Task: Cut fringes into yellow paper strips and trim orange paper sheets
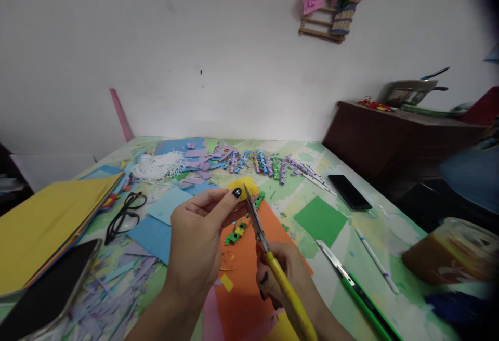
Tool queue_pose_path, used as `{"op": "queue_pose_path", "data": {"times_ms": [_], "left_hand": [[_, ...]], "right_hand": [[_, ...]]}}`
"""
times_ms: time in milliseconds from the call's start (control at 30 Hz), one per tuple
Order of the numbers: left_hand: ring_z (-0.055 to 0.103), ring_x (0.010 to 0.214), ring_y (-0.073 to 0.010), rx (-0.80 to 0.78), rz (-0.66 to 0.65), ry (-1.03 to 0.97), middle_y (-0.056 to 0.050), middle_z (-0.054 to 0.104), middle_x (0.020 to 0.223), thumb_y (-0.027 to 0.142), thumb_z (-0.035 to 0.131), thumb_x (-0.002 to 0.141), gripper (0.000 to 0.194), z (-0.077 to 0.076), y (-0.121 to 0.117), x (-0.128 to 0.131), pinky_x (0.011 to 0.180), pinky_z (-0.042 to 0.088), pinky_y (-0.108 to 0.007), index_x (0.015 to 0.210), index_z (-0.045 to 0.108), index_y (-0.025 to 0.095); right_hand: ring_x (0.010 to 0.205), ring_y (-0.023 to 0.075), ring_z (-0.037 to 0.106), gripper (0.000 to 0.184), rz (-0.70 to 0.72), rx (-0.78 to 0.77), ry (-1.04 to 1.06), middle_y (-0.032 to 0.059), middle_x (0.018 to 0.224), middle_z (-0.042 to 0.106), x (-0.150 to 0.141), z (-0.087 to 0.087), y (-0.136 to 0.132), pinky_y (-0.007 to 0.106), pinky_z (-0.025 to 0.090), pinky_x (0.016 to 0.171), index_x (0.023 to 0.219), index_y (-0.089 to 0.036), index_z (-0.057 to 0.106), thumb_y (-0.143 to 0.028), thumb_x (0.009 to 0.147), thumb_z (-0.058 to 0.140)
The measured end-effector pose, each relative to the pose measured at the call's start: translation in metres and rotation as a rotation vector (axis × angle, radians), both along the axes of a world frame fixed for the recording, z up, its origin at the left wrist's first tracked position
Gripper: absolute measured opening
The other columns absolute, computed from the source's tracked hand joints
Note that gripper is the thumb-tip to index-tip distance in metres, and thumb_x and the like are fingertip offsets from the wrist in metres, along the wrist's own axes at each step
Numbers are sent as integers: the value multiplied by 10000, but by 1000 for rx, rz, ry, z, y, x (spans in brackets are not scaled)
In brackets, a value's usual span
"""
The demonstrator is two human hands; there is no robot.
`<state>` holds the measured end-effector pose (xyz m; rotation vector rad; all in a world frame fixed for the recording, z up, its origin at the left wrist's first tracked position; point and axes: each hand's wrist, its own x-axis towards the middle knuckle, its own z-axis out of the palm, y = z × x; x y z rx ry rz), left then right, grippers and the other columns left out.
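My left hand (202, 226) pinches a small yellow piece of paper (246, 184) between thumb and fingers. In my right hand (286, 273) is a pair of scissors (268, 258) with yellow handles, its blades pointing up and away. The blade tips lie at the yellow paper, beside my left thumb; whether they are cutting into it I cannot tell. Beneath my hands is an orange sheet (253, 299), with a green curled paper strip (236, 234) bearing a yellow flower shape and a loose yellow scrap (226, 282) on it.
A green utility knife (360, 294), blade exposed, lies right of my right hand, near a green paper square (320, 220) and a phone (349, 192). Black glasses (125, 219), another phone (50, 289) and yellow sheets (50, 221) are left. Curled strips (265, 164) sit toward the wall.
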<state>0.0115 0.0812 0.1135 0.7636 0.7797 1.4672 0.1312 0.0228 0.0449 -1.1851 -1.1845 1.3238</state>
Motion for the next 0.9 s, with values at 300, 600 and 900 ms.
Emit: {"op": "queue_pose_path", "data": {"times_ms": [300, 600, 900], "left_hand": [[719, 669, -172, 0, -2, 2, -58, 759, 694, 198, 805, 633, 104, 1, -3, -1, 713, 588, -272, 661, 725, 138], [722, 688, -171, 5, -10, -10, -62, 757, 696, 182, 800, 646, 96, 0, -1, 1, 723, 585, -261, 674, 726, 127], [710, 630, -163, 7, 6, -19, -44, 742, 643, 185, 803, 627, 97, 2, -1, 1, 678, 587, -268, 643, 720, 138]], "right_hand": [[353, 58, 389, 347, -48, -93, -54, -61, 420, 404, -3, 7, -1, 178, 270, 326, 520, -200, 451, -484, 575, 642], [323, 44, 356, 347, -48, -104, -40, -74, 384, 407, -3, 7, 1, 171, 257, 310, 503, -205, 437, -475, 557, 648], [338, 47, 349, 340, -45, -91, -46, -57, 404, 423, -3, 5, -1, 174, 251, 316, 516, -198, 449, -461, 587, 653]]}}
